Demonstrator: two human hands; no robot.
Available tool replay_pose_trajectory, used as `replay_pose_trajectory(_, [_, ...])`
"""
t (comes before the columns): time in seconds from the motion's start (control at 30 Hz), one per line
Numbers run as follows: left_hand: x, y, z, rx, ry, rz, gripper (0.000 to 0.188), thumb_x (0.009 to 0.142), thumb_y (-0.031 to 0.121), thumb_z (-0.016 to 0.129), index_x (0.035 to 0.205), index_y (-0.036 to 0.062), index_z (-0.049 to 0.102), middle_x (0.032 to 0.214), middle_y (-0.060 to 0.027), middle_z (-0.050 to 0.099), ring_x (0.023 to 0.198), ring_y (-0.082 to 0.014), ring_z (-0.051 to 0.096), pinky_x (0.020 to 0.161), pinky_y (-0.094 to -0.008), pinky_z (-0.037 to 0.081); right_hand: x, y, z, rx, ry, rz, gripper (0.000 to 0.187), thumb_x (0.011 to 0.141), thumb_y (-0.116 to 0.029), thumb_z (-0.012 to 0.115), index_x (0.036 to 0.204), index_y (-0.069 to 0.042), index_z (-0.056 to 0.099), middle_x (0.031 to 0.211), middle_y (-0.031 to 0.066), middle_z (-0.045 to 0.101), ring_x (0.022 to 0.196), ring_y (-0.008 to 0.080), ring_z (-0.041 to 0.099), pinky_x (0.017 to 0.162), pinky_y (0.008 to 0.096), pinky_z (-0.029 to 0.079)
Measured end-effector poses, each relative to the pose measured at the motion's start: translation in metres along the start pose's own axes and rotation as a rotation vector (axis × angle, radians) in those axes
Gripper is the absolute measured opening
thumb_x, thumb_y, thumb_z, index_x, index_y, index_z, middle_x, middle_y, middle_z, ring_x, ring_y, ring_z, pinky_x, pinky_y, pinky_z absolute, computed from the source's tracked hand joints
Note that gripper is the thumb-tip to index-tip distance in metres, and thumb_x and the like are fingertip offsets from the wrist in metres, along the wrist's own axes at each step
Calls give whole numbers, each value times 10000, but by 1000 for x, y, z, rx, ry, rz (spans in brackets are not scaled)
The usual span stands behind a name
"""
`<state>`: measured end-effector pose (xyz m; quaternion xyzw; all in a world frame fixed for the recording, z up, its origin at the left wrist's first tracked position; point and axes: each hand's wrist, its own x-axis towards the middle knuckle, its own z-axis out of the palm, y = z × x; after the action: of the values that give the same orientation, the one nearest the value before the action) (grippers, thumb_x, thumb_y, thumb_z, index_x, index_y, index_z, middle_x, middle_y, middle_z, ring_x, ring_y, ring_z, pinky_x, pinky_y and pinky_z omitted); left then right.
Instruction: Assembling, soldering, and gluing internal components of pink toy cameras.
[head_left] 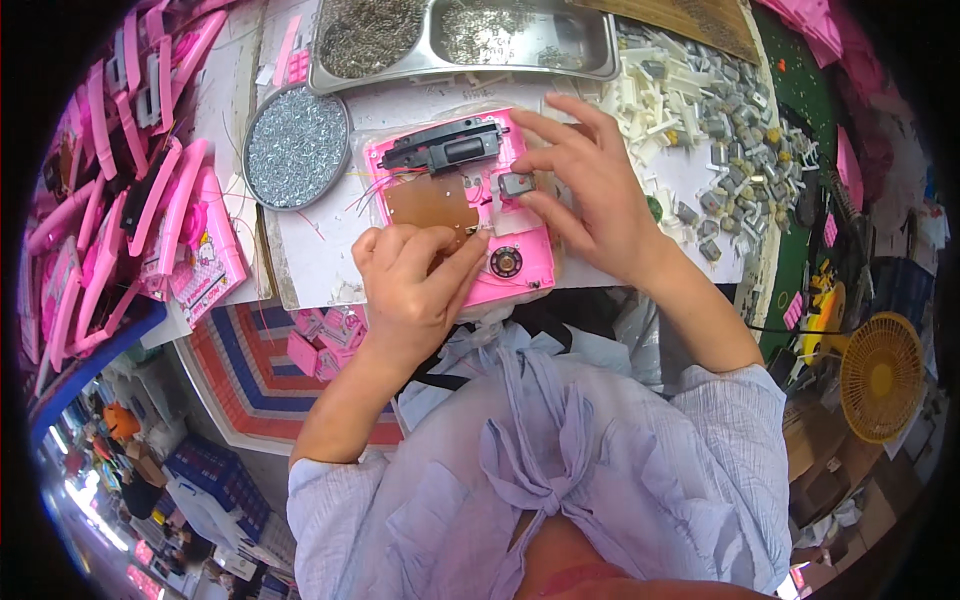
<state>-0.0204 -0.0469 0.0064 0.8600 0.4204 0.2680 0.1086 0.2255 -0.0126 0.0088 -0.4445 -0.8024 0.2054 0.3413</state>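
A pink plastic toy shell [528,272] lies open on the white table, its inner side up. It carries a black plastic mechanism [450,147], a brown circuit board [430,204], a round black speaker [506,261] and thin coloured wires. My left hand [415,275] rests over the shell's near left part, closed, fingertips pressed together by the board's edge; what they pinch is hidden. From the right, my right hand [600,195] reaches over the shell. Its thumb and a finger close around a small grey motor [515,185], while the index finger stays extended.
A round dish of small screws [297,147] stands left of the shell. Behind is a metal tray [465,75] with small metal parts. Loose grey motors [735,150] and white plastic pieces [650,95] spread at right. Pink shells [200,240] pile up at left; a yellow fan [882,377] stands right.
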Motion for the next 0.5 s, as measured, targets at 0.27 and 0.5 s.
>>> replay_pose_trajectory(0.27, [10,-35,-15,43,109,-192,378,808,168,804,1164,77,714,1204,-106,624,1142,-289,572,1030,-460,340,9,0,7,-153,-68,40,261,802,-129,788,1038,-103,680,1510,132,494,1407,461,324,1075,534,398])
replay_pose_trajectory(0.5, [-7,-30,-6,95,174,-235,123,825,98,775,927,126,712,844,14,650,845,-187,583,840,-389,310,18,-5,0,-193,-167,56,228,792,-126,789,1003,-109,704,1502,125,512,1415,448,328,1109,532,364])
